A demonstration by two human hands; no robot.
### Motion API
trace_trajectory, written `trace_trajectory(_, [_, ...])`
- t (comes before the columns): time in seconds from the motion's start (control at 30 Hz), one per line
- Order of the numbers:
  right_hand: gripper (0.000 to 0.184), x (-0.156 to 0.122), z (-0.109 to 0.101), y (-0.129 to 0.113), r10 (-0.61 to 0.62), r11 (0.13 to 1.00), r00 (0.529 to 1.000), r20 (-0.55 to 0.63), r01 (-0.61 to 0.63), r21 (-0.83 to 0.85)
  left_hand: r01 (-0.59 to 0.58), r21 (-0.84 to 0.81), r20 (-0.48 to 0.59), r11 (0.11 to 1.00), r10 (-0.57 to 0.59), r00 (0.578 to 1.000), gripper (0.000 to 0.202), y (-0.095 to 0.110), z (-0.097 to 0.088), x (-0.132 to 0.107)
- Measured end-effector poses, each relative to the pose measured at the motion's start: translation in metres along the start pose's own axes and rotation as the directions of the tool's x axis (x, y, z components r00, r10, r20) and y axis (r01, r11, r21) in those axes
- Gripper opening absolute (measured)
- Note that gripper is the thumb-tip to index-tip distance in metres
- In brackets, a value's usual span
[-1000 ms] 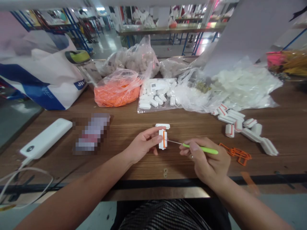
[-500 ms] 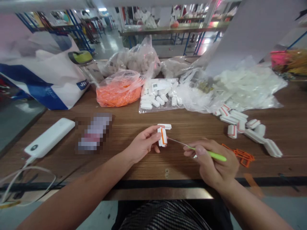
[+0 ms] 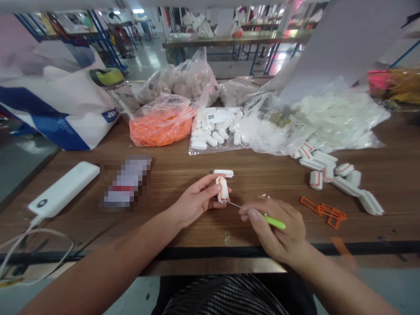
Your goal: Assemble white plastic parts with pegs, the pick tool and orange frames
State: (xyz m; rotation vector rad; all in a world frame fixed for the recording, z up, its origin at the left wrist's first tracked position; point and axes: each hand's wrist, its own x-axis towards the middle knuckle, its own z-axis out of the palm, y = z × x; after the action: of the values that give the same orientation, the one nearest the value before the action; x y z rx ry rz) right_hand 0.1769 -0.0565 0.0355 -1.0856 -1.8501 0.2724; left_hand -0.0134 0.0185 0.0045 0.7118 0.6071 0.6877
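My left hand (image 3: pixel 197 202) is clenched on a white plastic piece with an orange band (image 3: pixel 223 190), held over the wooden table (image 3: pixel 262 183). My right hand (image 3: pixel 275 229) pinches a green-handled metal pick (image 3: pixel 274 222), its tip just beside the piece.

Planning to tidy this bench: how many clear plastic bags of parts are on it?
5: a bag of orange strips and a bag of white blocks in the middle, a large bag of white pieces on the right, and a bag of pale pieces and a similar bag at the back. More may be hidden behind them.

Bright overhead light (image 3: pixel 138 11), glare on the far floor (image 3: pixel 154 57), wide-angle bowing at the edges
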Motion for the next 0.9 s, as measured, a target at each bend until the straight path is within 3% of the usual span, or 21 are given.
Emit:
trace_trajectory(0.17, [0.017,-0.008,0.005,0.008,0.267,0.938,0.963,-0.025,-0.253,0.239,0.025,-0.054,0.01,0.998,-0.025,1.0,0.036,0.0,0.0,0.0])
trace_trajectory(0.3, [0.019,-0.01,0.006,0.01,0.405,0.839,0.914,-0.029,-0.36,0.408,0.026,-0.083,0.016,0.996,-0.025,1.0,0.036,0.002,0.0,0.0])
trace_trajectory(0.53, [0.021,-0.007,0.006,0.013,0.48,0.792,0.877,-0.019,-0.424,0.438,0.03,-0.098,0.038,0.995,-0.026,0.999,0.031,0.002,-0.001,0.0])
trace_trajectory(0.73, [0.022,-0.002,0.007,0.017,0.618,0.618,0.784,0.054,-0.527,0.583,0.079,-0.095,0.153,0.992,-0.064,0.986,0.035,0.004,-0.003,0.0])
trace_trajectory(0.9, [0.023,-0.001,0.007,0.017,0.639,0.564,0.764,0.088,-0.543,0.622,0.095,-0.035,0.212,0.995,-0.086,0.974,0.036,0.004,-0.003,0.0])
